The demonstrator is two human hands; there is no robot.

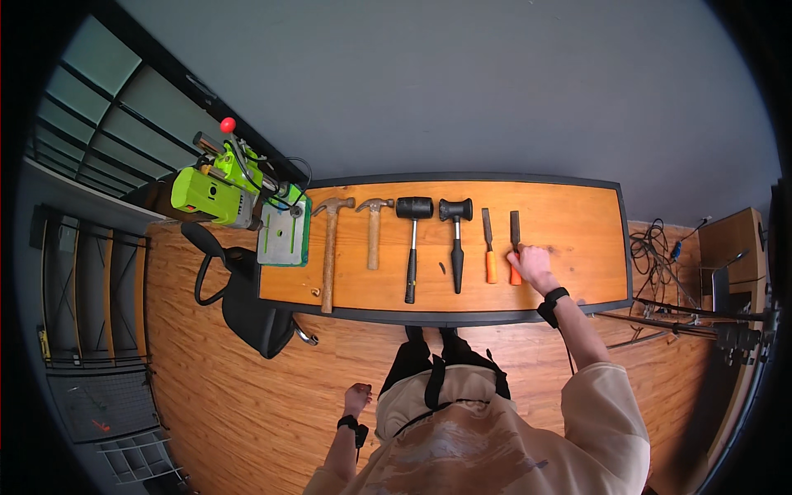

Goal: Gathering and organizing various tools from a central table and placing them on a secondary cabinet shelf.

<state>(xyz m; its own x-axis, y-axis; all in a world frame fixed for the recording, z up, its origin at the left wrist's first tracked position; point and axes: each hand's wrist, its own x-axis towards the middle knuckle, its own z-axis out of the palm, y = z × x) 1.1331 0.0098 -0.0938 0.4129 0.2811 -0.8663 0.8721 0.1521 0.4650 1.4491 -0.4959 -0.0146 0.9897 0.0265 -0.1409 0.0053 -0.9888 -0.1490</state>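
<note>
Over the right part of the wooden workbench, my right hand is closed around the red-orange handle of a wood chisel, whose dark blade points to the back. Just left of it lies a second chisel with a yellow-orange handle. Further left, in a row, come a black-headed mallet, a bigger black rubber mallet, a short claw hammer and a long claw hammer. Down by my side, away from the bench, hangs my left hand, fingers curled with nothing seen in them.
A green drill press stands at the bench's left end. Before it is a black chair. Shelves line the left wall. To the right are coiled cables, a metal stand and a wooden cabinet.
</note>
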